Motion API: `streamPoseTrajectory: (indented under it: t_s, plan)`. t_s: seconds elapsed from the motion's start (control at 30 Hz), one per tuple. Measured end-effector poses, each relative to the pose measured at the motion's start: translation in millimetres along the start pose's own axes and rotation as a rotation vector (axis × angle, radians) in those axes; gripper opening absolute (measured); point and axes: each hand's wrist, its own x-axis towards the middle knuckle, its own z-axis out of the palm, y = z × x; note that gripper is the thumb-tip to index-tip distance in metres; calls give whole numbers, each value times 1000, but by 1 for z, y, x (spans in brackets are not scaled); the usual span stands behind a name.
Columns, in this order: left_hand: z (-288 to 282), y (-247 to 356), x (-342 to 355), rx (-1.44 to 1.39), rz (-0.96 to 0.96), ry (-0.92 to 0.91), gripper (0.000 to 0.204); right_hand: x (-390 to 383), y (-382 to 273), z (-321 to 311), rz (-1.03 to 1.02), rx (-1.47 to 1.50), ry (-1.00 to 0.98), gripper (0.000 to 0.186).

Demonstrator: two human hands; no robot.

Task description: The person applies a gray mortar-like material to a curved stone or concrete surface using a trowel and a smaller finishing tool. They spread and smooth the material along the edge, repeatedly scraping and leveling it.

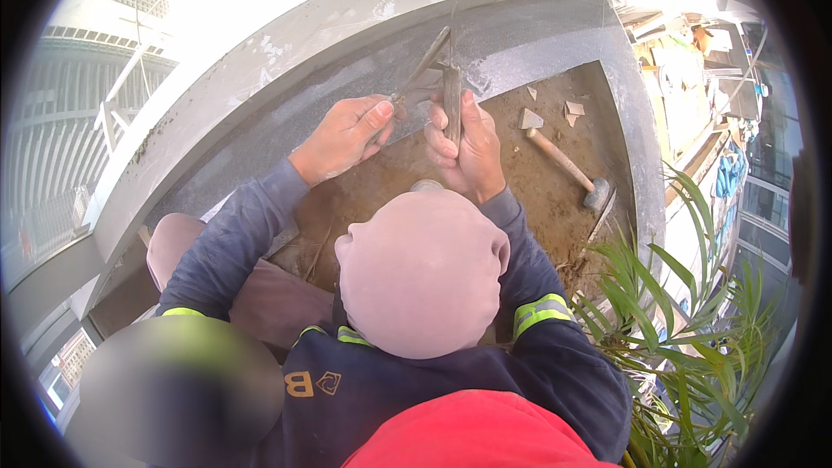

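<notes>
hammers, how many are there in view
1 hammer that I can see: it lies on the brown ground, to the right of the right hand, with its head toward the lower right. Others may be hidden from this view.

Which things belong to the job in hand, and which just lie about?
In hand:
wooden-looking handle, right hand
small brownish piece, left hand; too unclear to name

Apparently lying about:
hammer on the dirt
broken pale pieces near it
</notes>
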Motion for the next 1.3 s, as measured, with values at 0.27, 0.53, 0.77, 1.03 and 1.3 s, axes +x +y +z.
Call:
streamPoseTrajectory:
  t_s: [0.27,0.53,0.77,1.03,1.3]
  plan:
    - [-10,-3,3,65,0,88,62,-46,-57,-60,170,-482,-259,57]
    - [-19,3,3,707,370,584,46,-38,-43,-7,-329,-886,151,36]
    - [-5,15,-7,648,224,556,46,-24,-13,0,-242,-751,269,32]
    - [-6,-8,-3,950,503,529,44,-10,-24,8,-200,-836,196,30]
    - [-37,-33,-9,1225,394,412,37,-20,-48,22,-491,-1252,254,32]
